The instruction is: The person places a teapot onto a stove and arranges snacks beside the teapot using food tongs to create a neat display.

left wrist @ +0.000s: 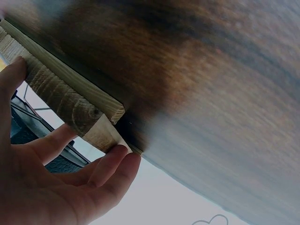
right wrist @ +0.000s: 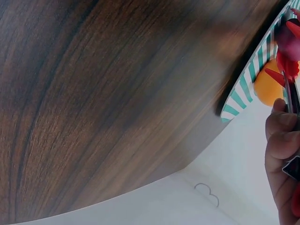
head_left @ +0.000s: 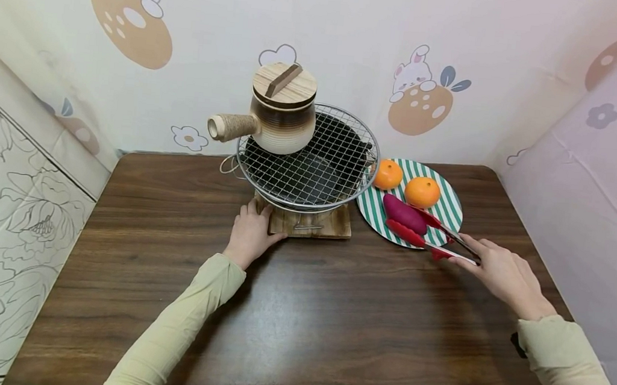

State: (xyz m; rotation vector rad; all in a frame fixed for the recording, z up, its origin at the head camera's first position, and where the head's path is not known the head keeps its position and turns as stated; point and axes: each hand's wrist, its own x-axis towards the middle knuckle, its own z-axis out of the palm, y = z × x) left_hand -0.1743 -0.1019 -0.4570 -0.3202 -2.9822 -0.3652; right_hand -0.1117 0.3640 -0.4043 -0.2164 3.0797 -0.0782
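My right hand [head_left: 506, 274] grips metal tongs [head_left: 453, 252] with red tips. Those tips lie on either side of a purple sweet potato [head_left: 398, 211], which is over a green-and-white striped plate [head_left: 451, 213]. Two oranges [head_left: 422, 192] sit behind it; the right wrist view catches one orange [right wrist: 268, 86] beside the tongs. At the left side of a wooden base [head_left: 311, 224], my left hand [head_left: 251, 233] holds on by the edge. In the left wrist view, thumb and fingers span the board's end [left wrist: 70, 98].
On the base stands a round black grill pan topped by a wire rack [head_left: 338, 158]. A lidded clay pot [head_left: 284, 115] with a side handle rests on the rack's left part. The brown wooden table [head_left: 298, 324] meets a patterned cloth wall [head_left: 341, 50] behind.
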